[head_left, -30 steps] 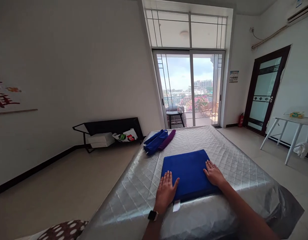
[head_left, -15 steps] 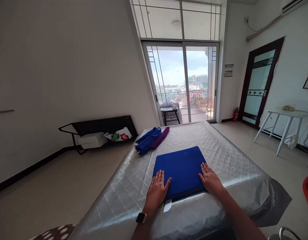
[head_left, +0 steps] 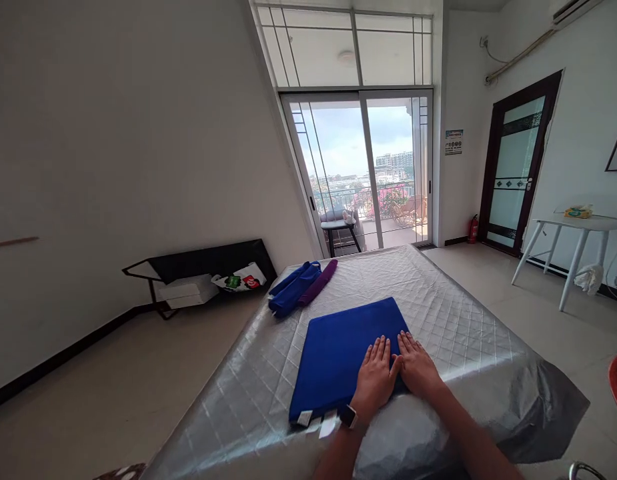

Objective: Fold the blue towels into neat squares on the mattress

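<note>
A flat, squarish piece of blue folded fabric (head_left: 333,353) lies on the silver quilted cover (head_left: 248,387) in front of me. White tags (head_left: 328,424) stick out along its near edge. My left hand (head_left: 377,375) rests flat on the right part of the fabric, fingers straight, with a watch on the wrist. Beside it, my right hand (head_left: 418,363) lies flat over the fabric's right edge. The two thumbs meet or nearly meet. Neither hand grasps anything.
A blue rolled or folded bundle (head_left: 294,288) and a slim purple fabric piece (head_left: 319,284) lie at the far left of the cover. On the floor to the left is a black frame (head_left: 213,260) with white boxes (head_left: 189,291). A white table (head_left: 581,223) stands right.
My left hand has moved right, from the fabric's left edge to beside my right hand. The fabric's left side now shows fully, spread further left and nearer. My right hand has barely moved.
</note>
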`<state>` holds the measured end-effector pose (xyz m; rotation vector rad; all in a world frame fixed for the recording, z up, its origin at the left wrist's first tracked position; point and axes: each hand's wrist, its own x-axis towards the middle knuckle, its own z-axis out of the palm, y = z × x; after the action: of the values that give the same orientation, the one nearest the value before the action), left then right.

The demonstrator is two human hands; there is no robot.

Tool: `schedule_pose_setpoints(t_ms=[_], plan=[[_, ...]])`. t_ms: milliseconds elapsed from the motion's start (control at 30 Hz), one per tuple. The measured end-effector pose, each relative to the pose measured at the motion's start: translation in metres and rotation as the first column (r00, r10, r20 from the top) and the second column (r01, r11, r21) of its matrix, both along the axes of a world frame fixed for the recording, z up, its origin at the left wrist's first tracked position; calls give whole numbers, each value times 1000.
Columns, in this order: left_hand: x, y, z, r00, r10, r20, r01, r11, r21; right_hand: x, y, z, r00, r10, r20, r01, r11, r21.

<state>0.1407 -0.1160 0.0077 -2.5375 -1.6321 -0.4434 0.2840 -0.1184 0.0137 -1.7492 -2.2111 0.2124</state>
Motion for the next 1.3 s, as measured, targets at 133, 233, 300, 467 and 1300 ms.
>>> schedule_pose_setpoints(t_ms=[133, 233, 300, 467, 1300], plan=[[-35, -4, -15, 996, 84, -1, -83, 995, 49, -2, -1, 3, 1000, -20, -13, 20, 1000, -20], [-85, -11, -30, 978, 206, -22, -203, 975, 90, -1, -1, 4, 999, -19, -30, 18, 999, -30], [-118, -20, -40, 966, 257, -16, -253, 958, 136, 0, -1, 5, 999, -14, -38, 12, 999, -45], [-161, -47, -55, 965, 264, 10, -259, 937, 234, 1, -3, 12, 1000, -24, -21, 21, 995, -96], [-143, -62, -38, 900, 377, 221, -421, 883, 208, -9, 116, 23, 1000, -9, 2, 9, 991, -136]])
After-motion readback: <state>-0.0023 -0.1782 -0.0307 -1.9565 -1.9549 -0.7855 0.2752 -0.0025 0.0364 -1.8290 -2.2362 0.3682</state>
